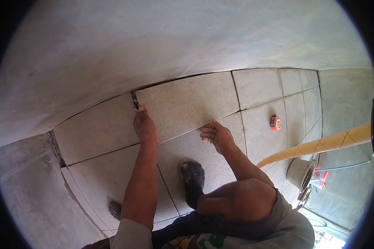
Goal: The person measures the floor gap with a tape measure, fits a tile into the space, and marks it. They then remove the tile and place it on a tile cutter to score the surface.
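A large speckled grey floor tile (187, 99) lies against the wall, with dark gaps along its wall edge and left end. My left hand (145, 128) is closed at that left end, thumb and fingertips by the open joint. A narrow dark-and-pale piece (136, 101) shows in the joint just beyond the fingertips; what it is, and whether I grip it or the tile edge, I cannot make out. At the tile's near edge, toward its right corner, my right hand (218, 137) has its fingers apart and holds nothing. One fingertip meets the edge.
A red tape measure (275, 122) lies on the tiles to the right. A yellowish hose (316, 145) crosses the right side, above a grey bucket (299, 172). My dark boot (192, 182) stands on the near tile. A plastered wall (187, 41) runs along the far side.
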### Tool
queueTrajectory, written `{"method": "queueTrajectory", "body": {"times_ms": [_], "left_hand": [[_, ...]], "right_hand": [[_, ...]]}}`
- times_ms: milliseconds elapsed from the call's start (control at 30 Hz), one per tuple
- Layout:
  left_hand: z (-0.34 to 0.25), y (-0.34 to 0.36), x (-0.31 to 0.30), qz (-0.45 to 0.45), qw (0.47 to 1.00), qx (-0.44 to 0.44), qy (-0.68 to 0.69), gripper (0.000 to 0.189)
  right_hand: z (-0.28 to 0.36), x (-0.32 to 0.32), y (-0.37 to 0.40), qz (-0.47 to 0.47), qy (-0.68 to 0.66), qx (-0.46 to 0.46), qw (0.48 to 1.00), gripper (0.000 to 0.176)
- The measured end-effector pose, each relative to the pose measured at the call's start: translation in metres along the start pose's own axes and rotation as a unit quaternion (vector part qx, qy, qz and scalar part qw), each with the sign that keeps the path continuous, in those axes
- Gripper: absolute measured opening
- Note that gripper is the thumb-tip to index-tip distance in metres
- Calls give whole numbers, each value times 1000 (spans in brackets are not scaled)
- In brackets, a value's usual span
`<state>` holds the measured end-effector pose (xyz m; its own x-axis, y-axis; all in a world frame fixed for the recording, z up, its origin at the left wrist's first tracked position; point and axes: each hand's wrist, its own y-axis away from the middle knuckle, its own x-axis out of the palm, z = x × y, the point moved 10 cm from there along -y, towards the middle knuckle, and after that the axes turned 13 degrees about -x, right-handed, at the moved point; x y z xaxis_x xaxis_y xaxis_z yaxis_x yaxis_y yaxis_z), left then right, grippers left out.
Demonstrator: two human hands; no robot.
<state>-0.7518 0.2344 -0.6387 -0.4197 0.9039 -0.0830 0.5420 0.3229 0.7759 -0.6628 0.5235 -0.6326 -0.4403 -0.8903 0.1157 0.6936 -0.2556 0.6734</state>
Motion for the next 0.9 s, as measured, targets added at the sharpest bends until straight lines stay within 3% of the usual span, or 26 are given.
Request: {"method": "queueTrajectory", "body": {"times_ms": [167, 267, 333, 367, 467, 500, 567, 600, 667, 733, 900], "left_hand": [[-16, -2, -16, -26, 998, 41, -32, 55], [-25, -5, -52, -52, 998, 34, -30, 58], [-35, 6, -72, -25, 1000, 5, 9, 64], [-39, 10, -81, -29, 1000, 6, 10, 64], [-40, 15, -104, -39, 999, -16, -4, 73], [-38, 14, -108, -39, 999, -22, -14, 75], [-38, 13, -111, -34, 999, -31, -27, 77], [-39, 16, -114, -38, 998, -29, -38, 77], [-35, 12, -123, -45, 997, -30, -46, 78], [-32, 5, -118, 15, 996, -27, -82, 79], [-39, 15, -120, -3, 989, -8, -146, 63]], "right_hand": [[6, 1, 7, 9, 4, -14, 1000, 46], [31, -36, 11, -101, 162, -110, 975, 39], [63, -60, 17, -180, 273, -213, 921, 30], [76, -85, 13, -228, 383, -296, 845, 30], [117, -64, 41, -269, 455, -363, 768, 37], [128, -58, 45, -268, 455, -364, 767, 37], [107, -51, 27, -152, 463, -161, 858, 52], [104, -52, 27, -154, 465, -156, 858, 52], [77, -20, 11, 16, 178, -165, 970, 60], [64, -22, 10, 26, 188, -145, 971, 62], [19, -57, 46, -68, 180, -88, 977, 61]]}}
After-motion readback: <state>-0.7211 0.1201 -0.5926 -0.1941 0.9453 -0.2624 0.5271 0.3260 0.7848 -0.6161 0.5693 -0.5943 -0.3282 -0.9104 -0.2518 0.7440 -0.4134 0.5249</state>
